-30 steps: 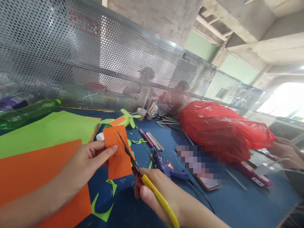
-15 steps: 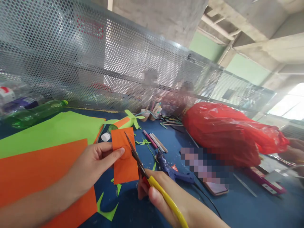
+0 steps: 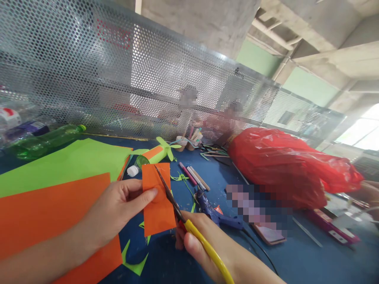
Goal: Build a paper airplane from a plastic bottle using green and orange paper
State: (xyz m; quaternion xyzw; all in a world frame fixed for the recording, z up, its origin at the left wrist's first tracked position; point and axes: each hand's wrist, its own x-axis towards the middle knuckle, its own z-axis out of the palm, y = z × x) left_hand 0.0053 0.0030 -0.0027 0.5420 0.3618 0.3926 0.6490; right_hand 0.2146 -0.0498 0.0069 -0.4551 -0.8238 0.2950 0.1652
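Note:
My left hand pinches the left edge of a small orange paper rectangle, thumb on top. In my right hand are scissors with yellow and red handles. Their dark blades look nearly together and lie across the paper's right side, tips near its top edge; whether they have cut into it I cannot tell. Beyond the paper lies a bottle wrapped in green and orange paper, with a white cap and green petal-like blades at its far end.
Large orange and green sheets lie at left, near a green bottle. Green scraps, markers, a blue glue gun, a phone and a red plastic bag surround the hands. A perforated metal screen stands behind.
The orange paper and my left hand have shifted slightly right and down. The scissors have barely moved and still lie over the paper.

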